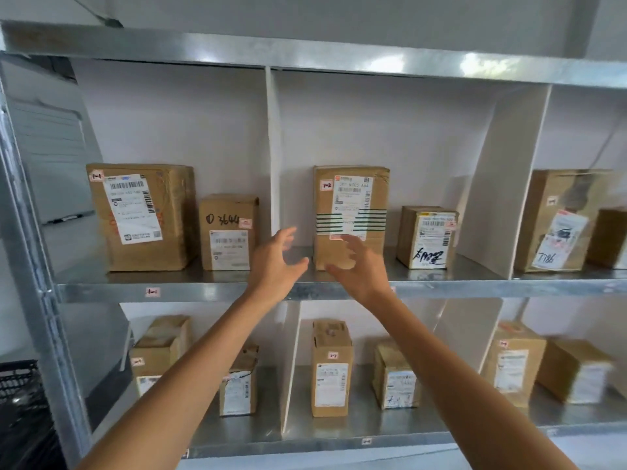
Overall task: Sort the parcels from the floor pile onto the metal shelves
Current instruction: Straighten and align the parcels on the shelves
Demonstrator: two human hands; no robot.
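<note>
Low at the left, a black crate (20, 401). Reaching up across the lower shelf (339, 442) and its boxes (330, 374). Left hand (276, 262) open, fingers spread, holding nothing; right hand (361, 266) likewise spread and empty, in front of the foot of the striped box (351, 205) on the upper shelf (203, 291). Contact with it: cannot tell. Just left, a white divider (273, 147); to the right, a small box (427, 237).

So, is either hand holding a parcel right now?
No, the left hand and right hand are open and empty, before the tall green-striped brown cardboard box.
</note>
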